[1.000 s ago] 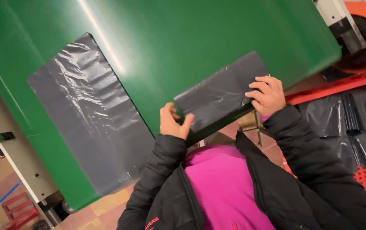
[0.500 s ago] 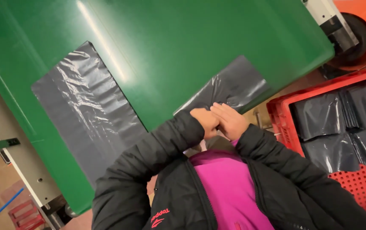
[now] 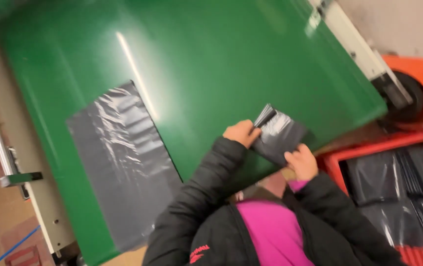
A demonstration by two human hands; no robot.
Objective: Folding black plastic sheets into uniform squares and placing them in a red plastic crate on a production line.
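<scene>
My left hand (image 3: 241, 133) and my right hand (image 3: 301, 161) both grip a folded dark grey plastic bag (image 3: 279, 134) over the near edge of the green conveyor belt (image 3: 211, 64). The left fingers pinch its folded upper corner, while the right hand holds its lower edge. A second grey plastic bag (image 3: 120, 162) lies flat and unfolded on the belt to the left. My black jacket sleeves and pink top fill the bottom of the view.
A red plastic crate (image 3: 398, 143) at the right holds several stacked grey bags (image 3: 393, 182). An orange roller guard (image 3: 420, 81) sits at the belt's far right end. The conveyor's beige side frame (image 3: 19, 162) runs along the left, above a tiled floor.
The bag that lay flat on the belt a second ago is now folded into a small packet between both hands. The view has swung to the right.
</scene>
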